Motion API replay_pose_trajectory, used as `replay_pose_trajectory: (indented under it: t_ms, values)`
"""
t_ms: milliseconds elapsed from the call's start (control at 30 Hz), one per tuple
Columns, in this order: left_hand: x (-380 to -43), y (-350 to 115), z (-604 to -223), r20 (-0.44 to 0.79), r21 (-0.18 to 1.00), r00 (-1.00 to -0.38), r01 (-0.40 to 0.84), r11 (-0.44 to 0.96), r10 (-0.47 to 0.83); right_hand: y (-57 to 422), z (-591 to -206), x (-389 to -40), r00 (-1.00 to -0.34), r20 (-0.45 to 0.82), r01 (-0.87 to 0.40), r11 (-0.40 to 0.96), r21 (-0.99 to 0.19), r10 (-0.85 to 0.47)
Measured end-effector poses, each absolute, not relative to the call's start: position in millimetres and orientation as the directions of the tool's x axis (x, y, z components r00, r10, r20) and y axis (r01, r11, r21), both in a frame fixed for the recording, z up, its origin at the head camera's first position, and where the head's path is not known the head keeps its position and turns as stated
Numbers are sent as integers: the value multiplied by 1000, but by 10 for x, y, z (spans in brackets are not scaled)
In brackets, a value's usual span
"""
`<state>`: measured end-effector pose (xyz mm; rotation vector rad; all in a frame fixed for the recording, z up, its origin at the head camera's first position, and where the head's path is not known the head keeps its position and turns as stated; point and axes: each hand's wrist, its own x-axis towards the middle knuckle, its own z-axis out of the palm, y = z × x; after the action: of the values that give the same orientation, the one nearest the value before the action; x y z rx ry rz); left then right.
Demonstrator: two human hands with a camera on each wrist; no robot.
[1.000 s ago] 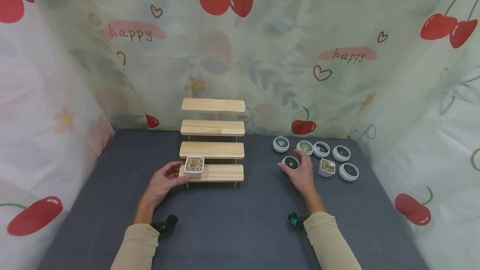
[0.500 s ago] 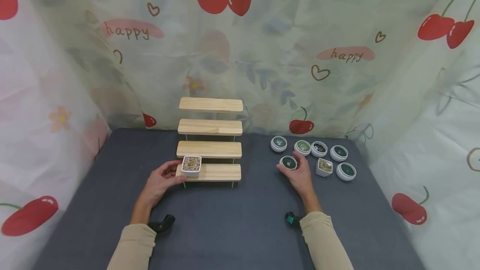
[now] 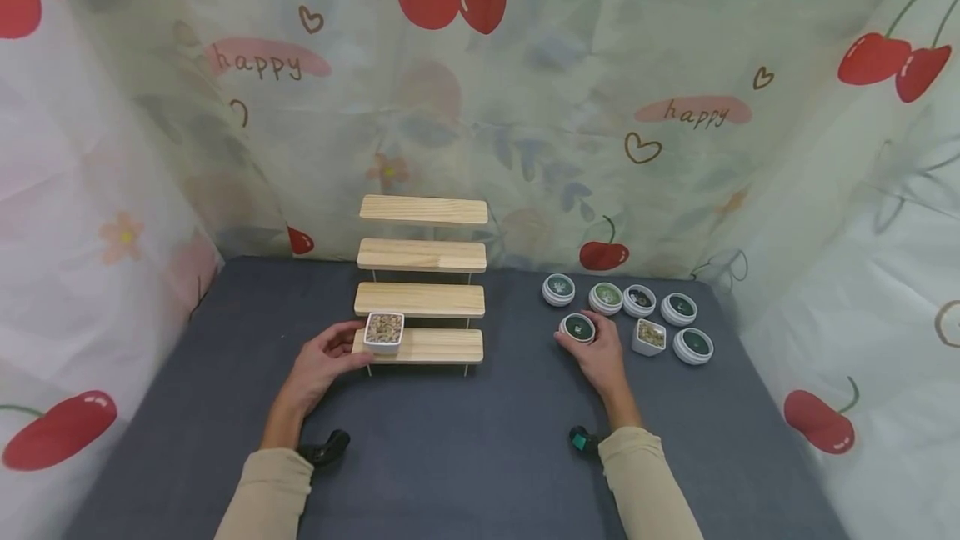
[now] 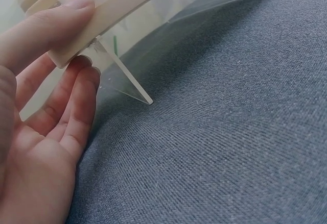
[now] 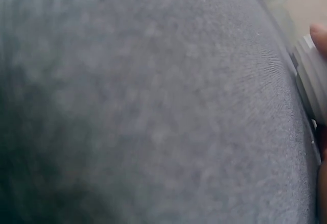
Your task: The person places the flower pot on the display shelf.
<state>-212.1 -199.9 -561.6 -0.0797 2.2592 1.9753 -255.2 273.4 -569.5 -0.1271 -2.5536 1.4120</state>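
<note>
My left hand (image 3: 318,367) grips the left end of the lowest shelf of a four-tier wooden display stand (image 3: 442,346). In the left wrist view the thumb (image 4: 76,9) lies over the board while the fingers (image 4: 82,91) curl beneath it. Beside that thumb, a square white pot (image 3: 384,333) of grainy, pebble-like filling stands on this shelf. Over at the right, my right hand (image 3: 602,354) holds a round white jar (image 3: 577,328) with a dark green top between thumb and fingers. Only the ridged side of the jar (image 5: 311,78) shows in the right wrist view.
Several more round jars, such as one with a light green top (image 3: 606,298), stand behind and right of the right hand. Among them is another square pot (image 3: 649,337). A printed curtain (image 3: 525,107) surrounds the dark grey tabletop (image 3: 465,457).
The fingers of my right hand have drawn in around the round jar. My left hand stays on the shelf end, and the square pot keeps its place.
</note>
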Motion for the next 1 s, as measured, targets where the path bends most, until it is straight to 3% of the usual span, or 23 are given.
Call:
replay_pose_trajectory:
  t_ms: [433, 700, 1000]
  values:
    - [-2133, -2010, -5634, -122, 983, -991, -114, 145, 52, 2663, -5654, -2578, -970, 170, -61, 501, -863, 174]
    - [-2136, -1993, -5654, -121, 983, -991, -111, 147, 56, 2469, -5417, -2556, -960, 255, -158, 527, -835, 115]
    - [-2112, -1995, -5630, -130, 977, -990, -119, 176, 53, 2163, -5090, -2476, -975, 201, -142, 426, -893, 98]
